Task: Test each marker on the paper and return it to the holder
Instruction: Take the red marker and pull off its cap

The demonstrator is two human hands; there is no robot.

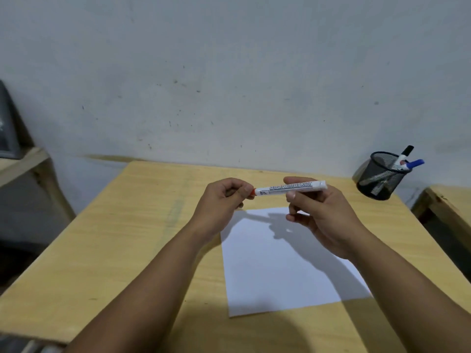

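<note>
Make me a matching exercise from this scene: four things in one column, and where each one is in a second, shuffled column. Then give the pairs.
Things:
1. White marker
2. Sheet of paper
3. Mesh holder
4. Blue-capped marker

Places:
A. Standing in the holder, beside a black-capped marker
B. Flat on the table, under the hands
C. Far right corner of the table, near the wall
D. Held level in the air, left hand at its red end, right hand on its barrel

Pairs: 1-D, 2-B, 3-C, 4-A
</note>
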